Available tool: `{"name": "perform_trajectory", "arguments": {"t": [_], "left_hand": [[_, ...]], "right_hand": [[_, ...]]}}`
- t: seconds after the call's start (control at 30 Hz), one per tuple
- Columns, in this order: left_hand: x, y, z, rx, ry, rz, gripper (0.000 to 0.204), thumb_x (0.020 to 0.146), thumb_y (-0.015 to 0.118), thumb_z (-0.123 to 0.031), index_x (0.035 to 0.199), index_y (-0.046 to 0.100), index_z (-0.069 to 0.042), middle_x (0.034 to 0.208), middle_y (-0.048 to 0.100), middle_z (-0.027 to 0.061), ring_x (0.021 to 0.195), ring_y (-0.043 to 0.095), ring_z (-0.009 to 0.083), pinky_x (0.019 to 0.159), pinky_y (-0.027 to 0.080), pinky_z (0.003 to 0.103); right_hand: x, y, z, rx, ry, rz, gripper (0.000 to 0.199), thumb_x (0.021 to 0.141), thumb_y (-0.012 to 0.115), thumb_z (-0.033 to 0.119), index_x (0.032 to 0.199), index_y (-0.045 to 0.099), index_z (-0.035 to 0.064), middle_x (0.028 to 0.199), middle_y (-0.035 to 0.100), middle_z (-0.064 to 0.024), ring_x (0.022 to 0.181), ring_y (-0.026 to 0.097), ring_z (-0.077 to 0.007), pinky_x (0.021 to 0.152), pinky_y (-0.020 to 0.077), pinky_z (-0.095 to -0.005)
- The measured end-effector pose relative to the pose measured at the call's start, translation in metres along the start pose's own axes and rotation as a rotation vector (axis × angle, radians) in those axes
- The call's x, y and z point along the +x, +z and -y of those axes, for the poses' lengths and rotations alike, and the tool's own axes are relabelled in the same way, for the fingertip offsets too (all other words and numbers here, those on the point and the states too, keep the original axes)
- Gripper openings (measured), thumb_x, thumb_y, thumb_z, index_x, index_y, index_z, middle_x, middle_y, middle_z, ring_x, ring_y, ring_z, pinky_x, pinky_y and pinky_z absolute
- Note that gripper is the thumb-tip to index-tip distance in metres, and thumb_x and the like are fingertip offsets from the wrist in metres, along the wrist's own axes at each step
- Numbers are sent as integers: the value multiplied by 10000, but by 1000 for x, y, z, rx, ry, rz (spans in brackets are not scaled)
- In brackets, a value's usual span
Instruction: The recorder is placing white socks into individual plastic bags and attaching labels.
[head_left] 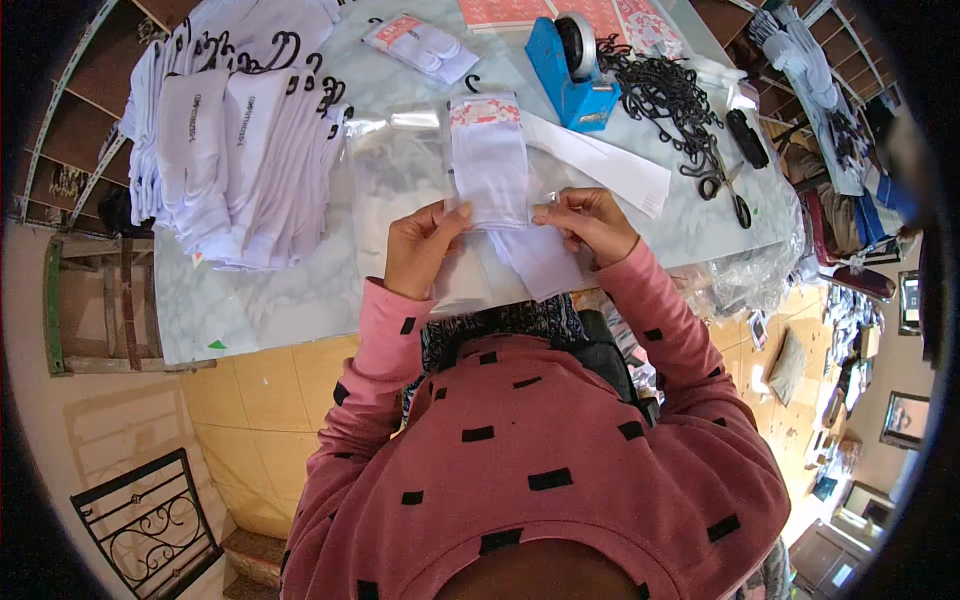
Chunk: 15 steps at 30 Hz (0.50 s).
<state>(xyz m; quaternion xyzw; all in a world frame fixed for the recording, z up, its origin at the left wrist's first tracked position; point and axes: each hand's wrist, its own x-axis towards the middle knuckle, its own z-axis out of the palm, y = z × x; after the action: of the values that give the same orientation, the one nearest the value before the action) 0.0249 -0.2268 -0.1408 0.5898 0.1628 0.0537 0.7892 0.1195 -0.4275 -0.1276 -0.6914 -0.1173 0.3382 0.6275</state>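
A white folded sock pair with a pink patterned band point(488, 160) is pinched at frame centre by the left hand point(420, 245) and right hand point(590, 222), inside a clear plastic sleeve point(400, 170). A stack of white socks on black hangers point(235, 140) is seen upper left, a blue tape dispenser point(570, 75) and black-handled scissors point(728, 185) upper right, on the pale marbled bench point(260, 295); yellow floor tiles point(260, 400) lie below.

White sock pair point(490, 160) with red-patterned header card and black hook at 12 o'clock lay flat, lengthwise toward 6 o'clock, partly inside a clear plastic sleeve point(400, 170) on marble-patterned tabletop.
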Motion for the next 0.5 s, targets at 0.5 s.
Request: {"name": "perform_trajectory", "arguments": {"t": [0.5], "left_hand": [[-2, 7, 0, 123, 258, -73, 226, 775, 638, -67, 592, 517, -13, 580, 503, -40, 512, 395, 10, 455, 320, 171]], "right_hand": [[90, -75, 35, -962, -524, -1001, 557, 513, 719, 362, 897, 596, -23, 851, 572, -187, 865, 513, -317, 757, 451, -375]]}}
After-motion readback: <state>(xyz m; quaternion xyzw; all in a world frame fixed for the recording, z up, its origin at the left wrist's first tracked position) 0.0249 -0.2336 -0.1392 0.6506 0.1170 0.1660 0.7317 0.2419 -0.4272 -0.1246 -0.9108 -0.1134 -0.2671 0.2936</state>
